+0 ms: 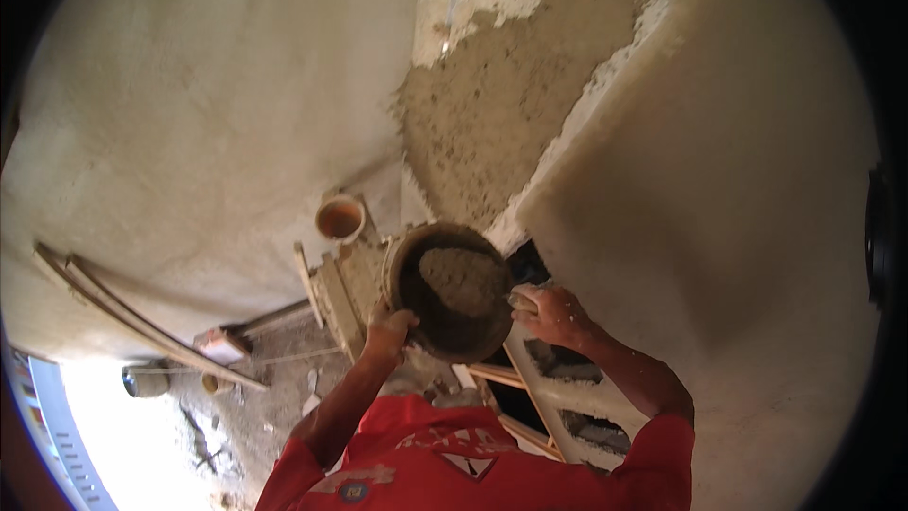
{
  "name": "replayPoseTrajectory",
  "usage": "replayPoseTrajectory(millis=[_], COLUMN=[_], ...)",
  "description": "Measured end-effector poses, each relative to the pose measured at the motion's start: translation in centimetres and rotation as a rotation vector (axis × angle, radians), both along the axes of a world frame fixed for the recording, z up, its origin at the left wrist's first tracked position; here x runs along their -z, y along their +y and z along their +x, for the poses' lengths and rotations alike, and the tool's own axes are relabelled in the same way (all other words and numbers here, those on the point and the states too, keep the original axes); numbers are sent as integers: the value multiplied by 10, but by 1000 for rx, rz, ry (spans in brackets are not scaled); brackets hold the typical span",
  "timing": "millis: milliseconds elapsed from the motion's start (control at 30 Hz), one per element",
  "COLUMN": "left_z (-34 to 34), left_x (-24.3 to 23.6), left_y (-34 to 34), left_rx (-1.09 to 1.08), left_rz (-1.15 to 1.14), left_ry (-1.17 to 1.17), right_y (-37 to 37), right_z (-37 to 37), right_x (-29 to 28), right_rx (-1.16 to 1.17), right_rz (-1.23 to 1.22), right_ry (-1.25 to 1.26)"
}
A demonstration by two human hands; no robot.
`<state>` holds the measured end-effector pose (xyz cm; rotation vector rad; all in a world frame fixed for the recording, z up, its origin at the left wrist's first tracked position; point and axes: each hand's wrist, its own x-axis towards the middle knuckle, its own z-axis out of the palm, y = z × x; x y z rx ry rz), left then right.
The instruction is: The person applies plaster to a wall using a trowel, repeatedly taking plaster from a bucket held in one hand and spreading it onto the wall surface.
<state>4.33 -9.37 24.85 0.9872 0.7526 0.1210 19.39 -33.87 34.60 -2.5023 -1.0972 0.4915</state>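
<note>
A dark round bucket (407,260) with a lump of grey-brown wet mortar (463,281) inside is in front of me, over the edge of some wooden boards. My left hand (388,331) is closed on its near left rim, thumb showing on the inside. At the right rim, my right hand (550,313) is curled shut, its fingers smeared with mortar. It appears to grip the rim, though the undersides of the fingers are hidden. Just beyond the bucket, to the left, a small pot (340,219) with a reddish-brown inside stands by the boards (342,289).
Ahead, a patch of rough fresh plaster (511,95) lies between smooth walls. Long curved-looking wooden strips (142,312) lean at the left. A ladder-like frame with openings (558,397) is below right. Another bucket (145,380) stands on the bright ground far lower left.
</note>
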Motion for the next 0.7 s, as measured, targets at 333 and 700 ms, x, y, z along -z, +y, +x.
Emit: replayPoseTrajectory(millis=[333, 700], left_z=[21, 16], left_x=[24, 44], left_y=[72, 122], left_rx=[29, -135], left_rz=[197, 185], left_ry=[-71, 0], right_y=[111, 187], right_z=[62, 122], right_x=[-219, -410], right_rx=[44, -112], right_rz=[75, 570], right_ry=[-207, 16])
